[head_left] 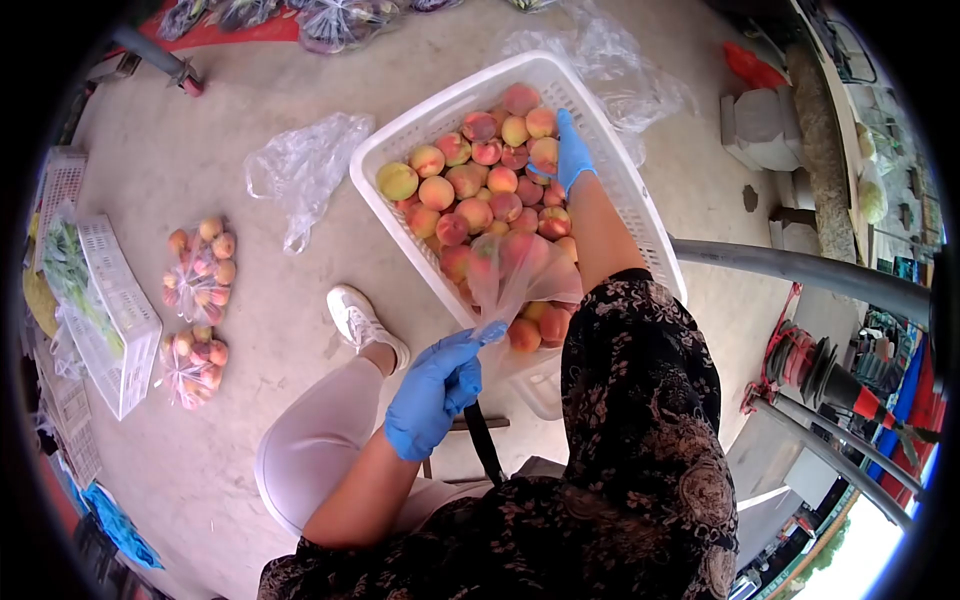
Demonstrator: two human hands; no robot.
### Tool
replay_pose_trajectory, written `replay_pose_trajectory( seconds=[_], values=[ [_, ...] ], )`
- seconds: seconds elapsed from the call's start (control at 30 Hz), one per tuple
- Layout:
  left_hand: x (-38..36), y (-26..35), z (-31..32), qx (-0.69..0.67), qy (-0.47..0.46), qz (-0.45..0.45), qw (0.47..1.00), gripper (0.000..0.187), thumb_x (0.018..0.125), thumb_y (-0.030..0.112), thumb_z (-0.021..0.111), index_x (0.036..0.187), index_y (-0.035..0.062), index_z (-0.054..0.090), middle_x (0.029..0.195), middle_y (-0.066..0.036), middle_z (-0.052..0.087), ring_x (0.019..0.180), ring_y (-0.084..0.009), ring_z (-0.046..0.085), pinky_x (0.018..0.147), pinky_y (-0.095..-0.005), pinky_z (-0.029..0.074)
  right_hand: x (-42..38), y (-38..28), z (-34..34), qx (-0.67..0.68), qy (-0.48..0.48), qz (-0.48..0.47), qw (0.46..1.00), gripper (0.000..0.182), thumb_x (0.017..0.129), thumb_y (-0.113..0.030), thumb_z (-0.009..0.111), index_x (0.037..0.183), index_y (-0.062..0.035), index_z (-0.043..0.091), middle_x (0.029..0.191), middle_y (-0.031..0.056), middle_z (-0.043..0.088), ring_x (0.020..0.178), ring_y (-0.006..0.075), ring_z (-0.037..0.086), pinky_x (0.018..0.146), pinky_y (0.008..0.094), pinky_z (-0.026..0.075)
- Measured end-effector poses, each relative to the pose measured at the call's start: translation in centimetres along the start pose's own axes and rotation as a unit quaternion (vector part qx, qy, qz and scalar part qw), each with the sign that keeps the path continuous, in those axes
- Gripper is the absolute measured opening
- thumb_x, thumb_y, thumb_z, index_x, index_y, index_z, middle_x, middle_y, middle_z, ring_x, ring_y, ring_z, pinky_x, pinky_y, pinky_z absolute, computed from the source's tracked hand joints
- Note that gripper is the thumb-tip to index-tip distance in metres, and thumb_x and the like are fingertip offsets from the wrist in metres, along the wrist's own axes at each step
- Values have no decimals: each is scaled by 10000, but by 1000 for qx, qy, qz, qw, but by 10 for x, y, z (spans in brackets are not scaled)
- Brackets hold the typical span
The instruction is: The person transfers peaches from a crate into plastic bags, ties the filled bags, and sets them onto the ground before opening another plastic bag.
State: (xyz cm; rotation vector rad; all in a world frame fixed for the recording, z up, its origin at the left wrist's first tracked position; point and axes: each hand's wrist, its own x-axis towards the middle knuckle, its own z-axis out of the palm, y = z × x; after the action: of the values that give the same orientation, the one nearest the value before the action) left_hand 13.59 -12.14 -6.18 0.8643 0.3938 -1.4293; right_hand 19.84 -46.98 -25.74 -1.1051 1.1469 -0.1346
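Observation:
A white plastic crate full of red and yellow peaches stands in front of me. My left hand, in a blue glove, is closed on the gathered edge of a clear plastic bag. The bag spreads over the near part of the crate, with peaches showing through it. At the crate's right side, my right hand, gloved in blue too, has its fingers around a peach.
Two filled bags of peaches lie on the floor at left, beside a white crate with greens. Loose plastic bags lie near the peach crate. A metal pole runs along the right.

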Motion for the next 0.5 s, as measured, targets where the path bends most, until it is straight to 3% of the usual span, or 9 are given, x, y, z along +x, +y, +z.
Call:
replay_pose_trajectory(
  seconds=[0.07,0.17,0.23,0.3,0.33,0.4,0.5],
  values=[
    [1,1,3,8,7,0,1000,444,879,223,441,1250,-21,444,517,62,323,427,-44,248,434,-180,218,9,-8,23,-247,112,-72,960,637,779,-525,521,1133,5,504,1019,179,575,906,298,589,783,448,510],
    [3,1,11,20,7,12,1000,448,880,219,443,1260,-18,434,533,63,336,431,-41,251,430,-180,216,29,3,22,-351,180,-118,911,617,769,-526,566,1068,13,563,862,142,617,748,249,617,665,369,499],
    [5,-1,11,15,-2,26,1000,426,881,214,448,1249,1,456,540,62,338,437,-40,255,425,-178,208,-14,-18,15,-122,24,-34,992,637,760,-532,576,1089,14,557,851,143,619,732,237,619,647,367,500],
    [8,-7,11,-6,-20,39,999,379,884,207,457,1218,35,510,541,58,333,448,-39,262,420,-175,195,-67,-21,-14,64,-123,30,990,641,764,-511,578,1129,13,529,843,147,621,716,242,620,634,372,502],
    [7,-7,12,16,-48,51,997,398,882,220,462,1243,56,491,557,59,331,461,-32,270,425,-169,197,-87,-24,-32,132,-200,35,970,636,772,-488,576,1159,12,504,840,149,622,709,252,621,630,378,503],
    [7,-12,20,31,-49,53,997,413,876,233,474,1260,81,479,578,59,342,474,-30,278,429,-167,197,-171,-8,-74,181,-504,84,841,658,765,-497,544,1142,39,488,759,132,600,626,309,604,594,348,511],
    [3,-15,33,80,-79,44,993,445,865,253,495,1286,112,456,607,57,359,493,-27,291,435,-164,202,-231,42,-96,-29,-321,58,945,562,766,-368,611,1180,-7,490,1019,111,590,936,265,578,776,348,490]
  ],
)
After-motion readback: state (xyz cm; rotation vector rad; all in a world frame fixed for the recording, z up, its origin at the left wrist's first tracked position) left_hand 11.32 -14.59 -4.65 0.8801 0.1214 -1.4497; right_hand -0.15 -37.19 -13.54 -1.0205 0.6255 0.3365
